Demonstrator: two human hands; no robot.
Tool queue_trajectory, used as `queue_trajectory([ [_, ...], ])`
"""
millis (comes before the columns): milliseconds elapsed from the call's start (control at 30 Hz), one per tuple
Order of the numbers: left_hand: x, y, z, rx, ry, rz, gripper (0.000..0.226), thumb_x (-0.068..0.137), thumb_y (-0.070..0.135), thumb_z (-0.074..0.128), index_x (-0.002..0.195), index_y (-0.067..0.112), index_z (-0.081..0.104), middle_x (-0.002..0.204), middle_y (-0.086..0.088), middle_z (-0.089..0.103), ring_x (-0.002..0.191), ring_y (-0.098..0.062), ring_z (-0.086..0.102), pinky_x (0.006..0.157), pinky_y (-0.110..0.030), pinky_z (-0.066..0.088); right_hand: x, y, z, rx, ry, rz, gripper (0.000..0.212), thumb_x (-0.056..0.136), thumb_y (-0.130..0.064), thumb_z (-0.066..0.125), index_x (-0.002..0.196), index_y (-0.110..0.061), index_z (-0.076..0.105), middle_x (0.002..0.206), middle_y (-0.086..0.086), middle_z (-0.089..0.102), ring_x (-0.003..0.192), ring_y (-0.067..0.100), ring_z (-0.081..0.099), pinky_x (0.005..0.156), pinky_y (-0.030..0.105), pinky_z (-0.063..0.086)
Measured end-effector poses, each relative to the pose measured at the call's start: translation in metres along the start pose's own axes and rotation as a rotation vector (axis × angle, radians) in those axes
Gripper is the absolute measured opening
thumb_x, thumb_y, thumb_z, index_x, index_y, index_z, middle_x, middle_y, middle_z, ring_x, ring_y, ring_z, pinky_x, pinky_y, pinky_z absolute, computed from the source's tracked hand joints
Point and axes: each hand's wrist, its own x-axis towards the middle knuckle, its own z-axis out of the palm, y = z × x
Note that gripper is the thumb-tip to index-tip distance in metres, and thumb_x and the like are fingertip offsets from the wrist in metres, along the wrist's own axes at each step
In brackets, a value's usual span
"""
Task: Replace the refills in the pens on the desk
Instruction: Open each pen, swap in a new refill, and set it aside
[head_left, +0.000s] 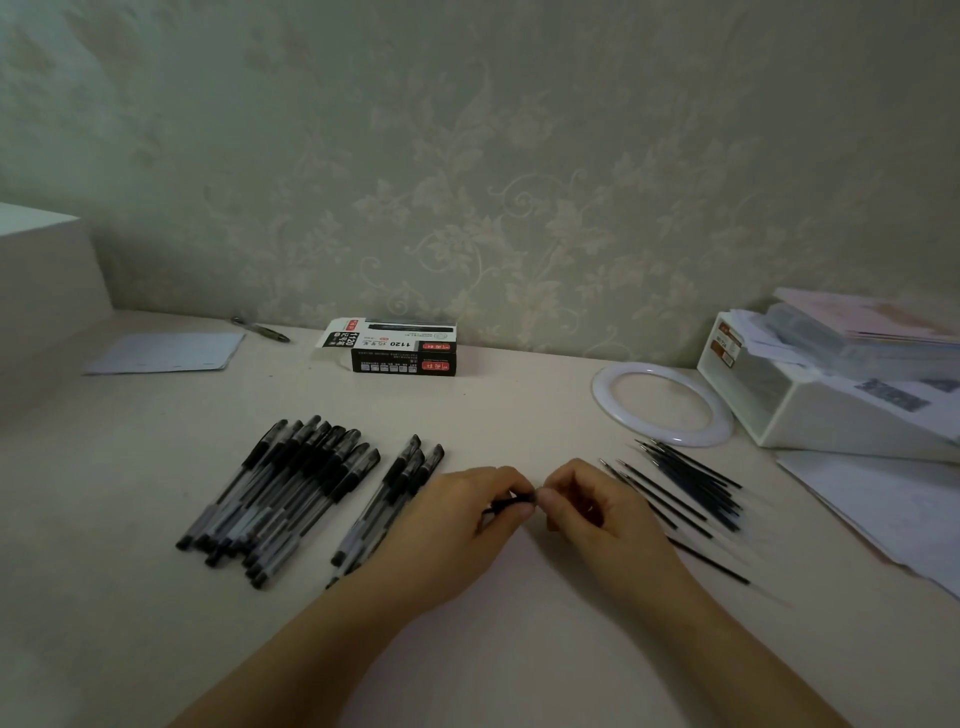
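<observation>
My left hand (467, 512) grips a black pen (506, 504) over the middle of the desk, fingers curled round its barrel. My right hand (582, 504) pinches the pen's tip end, right against the left hand. Most of that pen is hidden by my fingers. A large pile of capped black pens (280, 493) lies at the left. A smaller group of pens (395, 493) lies beside my left wrist. Several loose black refills (691, 488) are spread to the right of my right hand.
A black pen box (400, 348) stands open near the wall. A white ring (662, 402) and a white organiser with papers (831, 400) sit at the right. A paper sheet (166, 353) and a lone pen (260, 328) lie far left. More papers (893, 509) cover the right edge.
</observation>
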Motion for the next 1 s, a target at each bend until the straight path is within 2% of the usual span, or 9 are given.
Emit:
queue_trajectory([
  [167, -0.0005, 0.0, 0.0017, 0.006, -0.004, 0.013, 0.015, 0.095, 0.03, 0.056, 0.105, 0.027, 0.066, 0.091, 0.016, 0.066, 0.084, -0.002, 0.062, 0.075, -0.029, 0.053, -0.0005, -0.001, 0.0016, -0.003, 0.039, 0.032, 0.035, 0.092, -0.048, 0.054, 0.071, -0.021, 0.061, 0.064, -0.002, 0.06, 0.059, 0.009, 0.052, 0.059, 0.02, 0.042],
  [300, 0.0003, -0.0015, 0.0005, -0.002, 0.016, -0.005, 0.012, 0.095, 0.029, 0.056, 0.102, 0.028, 0.066, 0.085, 0.018, 0.064, 0.08, -0.002, 0.062, 0.073, -0.028, 0.053, 0.0001, -0.0016, 0.0006, 0.011, 0.0, 0.025, 0.01, 0.094, -0.03, 0.062, 0.084, -0.03, 0.064, 0.077, -0.008, 0.066, 0.067, 0.007, 0.058, 0.063, 0.017, 0.046],
  [367, 0.0003, -0.0009, 0.0008, -0.013, 0.007, -0.003, 0.012, 0.095, 0.03, 0.056, 0.103, 0.029, 0.066, 0.085, 0.02, 0.063, 0.081, -0.002, 0.062, 0.075, -0.029, 0.053, -0.0002, -0.0011, -0.0002, 0.001, -0.016, 0.003, 0.015, 0.095, -0.025, 0.061, 0.08, -0.027, 0.063, 0.071, -0.007, 0.063, 0.064, 0.008, 0.054, 0.062, 0.018, 0.043],
  [533, -0.0002, -0.0001, 0.0024, -0.011, -0.011, 0.002, 0.016, 0.095, 0.032, 0.055, 0.107, 0.027, 0.066, 0.092, 0.015, 0.067, 0.084, -0.003, 0.063, 0.077, -0.033, 0.054, -0.0011, -0.0017, 0.0009, 0.002, 0.016, 0.032, 0.032, 0.096, -0.036, 0.055, 0.07, -0.018, 0.059, 0.061, -0.002, 0.055, 0.057, 0.004, 0.048, 0.058, 0.02, 0.04],
  [600, -0.0002, -0.0007, 0.0018, -0.018, -0.005, -0.001, 0.015, 0.095, 0.031, 0.056, 0.106, 0.027, 0.066, 0.092, 0.015, 0.067, 0.083, -0.003, 0.063, 0.077, -0.033, 0.054, -0.0011, -0.0038, 0.0012, 0.032, 0.021, 0.033, 0.026, 0.094, -0.039, 0.056, 0.075, -0.022, 0.061, 0.067, -0.003, 0.061, 0.062, 0.007, 0.055, 0.062, 0.021, 0.044],
  [700, -0.0002, -0.0005, 0.0016, -0.025, -0.005, -0.005, 0.013, 0.095, 0.03, 0.056, 0.103, 0.028, 0.066, 0.09, 0.015, 0.067, 0.082, -0.004, 0.063, 0.076, -0.033, 0.054, -0.0006, -0.0049, 0.0008, 0.041, -0.006, 0.007, 0.01, 0.094, -0.028, 0.061, 0.084, -0.026, 0.062, 0.074, -0.006, 0.065, 0.066, 0.011, 0.058, 0.063, 0.019, 0.046],
  [800, -0.0008, 0.0001, 0.0022, -0.024, -0.021, -0.011, 0.014, 0.095, 0.033, 0.056, 0.103, 0.028, 0.067, 0.089, 0.016, 0.067, 0.082, -0.002, 0.063, 0.077, -0.032, 0.054, -0.0007, -0.0037, 0.0001, 0.02, -0.023, -0.016, 0.021, 0.096, -0.023, 0.059, 0.076, -0.025, 0.059, 0.064, -0.007, 0.057, 0.06, 0.007, 0.049, 0.059, 0.018, 0.04],
  [900, -0.0007, 0.0011, 0.0024, -0.014, -0.029, -0.006, 0.015, 0.094, 0.035, 0.057, 0.104, 0.028, 0.067, 0.089, 0.017, 0.066, 0.082, -0.001, 0.062, 0.077, -0.03, 0.054, -0.0003, -0.0026, 0.0008, -0.002, -0.009, 0.002, 0.031, 0.096, -0.033, 0.056, 0.068, -0.021, 0.055, 0.056, -0.009, 0.048, 0.054, 0.001, 0.041, 0.054, 0.015, 0.034],
  [1000, 0.0001, 0.0007, 0.0023, -0.015, -0.004, -0.01, 0.014, 0.094, 0.034, 0.058, 0.101, 0.027, 0.068, 0.087, 0.017, 0.066, 0.081, 0.0, 0.062, 0.075, -0.026, 0.054, -0.0007, -0.0033, 0.0016, 0.019, 0.012, 0.02, 0.038, 0.091, -0.048, 0.052, 0.068, -0.019, 0.055, 0.059, -0.003, 0.053, 0.056, 0.002, 0.045, 0.056, 0.016, 0.037],
])
